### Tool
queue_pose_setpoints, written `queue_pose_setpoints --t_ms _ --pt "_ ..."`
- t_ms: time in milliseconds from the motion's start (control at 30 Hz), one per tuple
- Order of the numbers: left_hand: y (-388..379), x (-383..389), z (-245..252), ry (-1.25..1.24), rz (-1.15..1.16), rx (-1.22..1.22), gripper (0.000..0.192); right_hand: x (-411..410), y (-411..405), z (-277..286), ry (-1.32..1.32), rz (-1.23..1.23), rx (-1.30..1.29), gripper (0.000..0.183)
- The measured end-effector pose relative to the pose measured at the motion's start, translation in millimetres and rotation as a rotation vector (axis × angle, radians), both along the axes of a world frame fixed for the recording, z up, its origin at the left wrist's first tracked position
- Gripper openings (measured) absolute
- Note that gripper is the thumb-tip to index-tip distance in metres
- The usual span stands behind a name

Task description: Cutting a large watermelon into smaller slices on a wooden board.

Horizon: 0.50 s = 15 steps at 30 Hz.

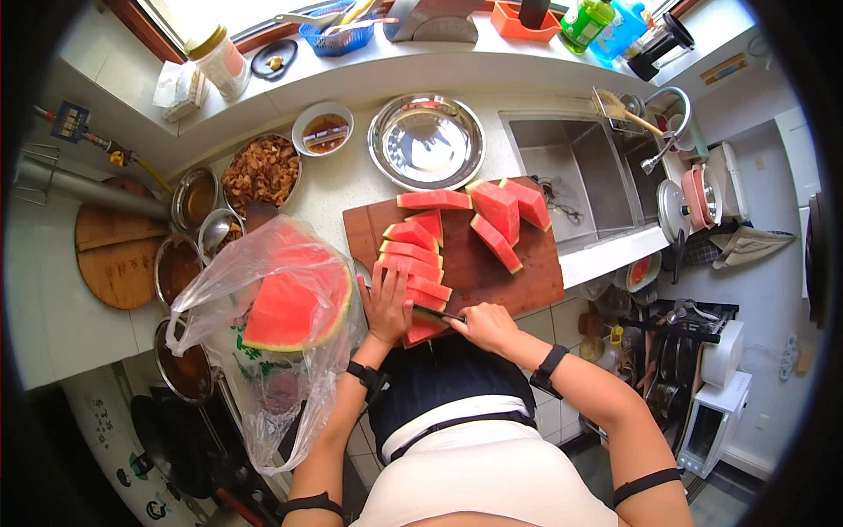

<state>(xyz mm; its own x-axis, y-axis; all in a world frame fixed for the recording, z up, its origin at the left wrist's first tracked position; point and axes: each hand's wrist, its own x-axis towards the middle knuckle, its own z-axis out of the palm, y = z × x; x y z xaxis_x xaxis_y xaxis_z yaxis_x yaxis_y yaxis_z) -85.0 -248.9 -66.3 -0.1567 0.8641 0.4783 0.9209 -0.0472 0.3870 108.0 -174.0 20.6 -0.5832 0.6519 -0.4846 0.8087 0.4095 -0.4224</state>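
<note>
My right hand [489, 327] grips the dark handle of a knife [438, 312], its blade down among watermelon slices at the near edge of a wooden cutting board [487, 283]. Fingers spread, my left hand [387, 306] presses on the left ends of the row of watermelon slices [411, 249]. Below the knife lies another piece of watermelon [421, 327], partly hidden. Several thicker watermelon wedges [495, 207] rest at the board's far right. To the left, a large cut watermelon [296, 296] sits in a clear plastic bag [224, 296].
Behind the board stands a shiny metal basin [379, 141], with a steel sink [553, 165] to its right. A bowl of brown liquid [296, 128] and a bowl of brown chopped food [260, 168] stand at the back left. Metal bowls [161, 290] line the left side.
</note>
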Motion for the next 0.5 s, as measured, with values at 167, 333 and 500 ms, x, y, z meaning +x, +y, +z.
queue_pose_setpoints --t_ms 167,333,500 --pt "-2.0 -4.4 6.0 0.001 -0.016 -0.051 0.052 2.0 -1.8 -2.9 -0.009 0.03 0.01 0.052" --pt "-6.0 -15.6 21.1 -0.086 -0.121 -0.027 0.052 3.3 -3.3 11.9 0.106 0.025 -0.003 0.047" --pt "-18.5 -21.3 38.6 -0.123 -0.217 0.151 0.051 29.1 2.8 42.4 0.218 0.019 -0.027 0.042"
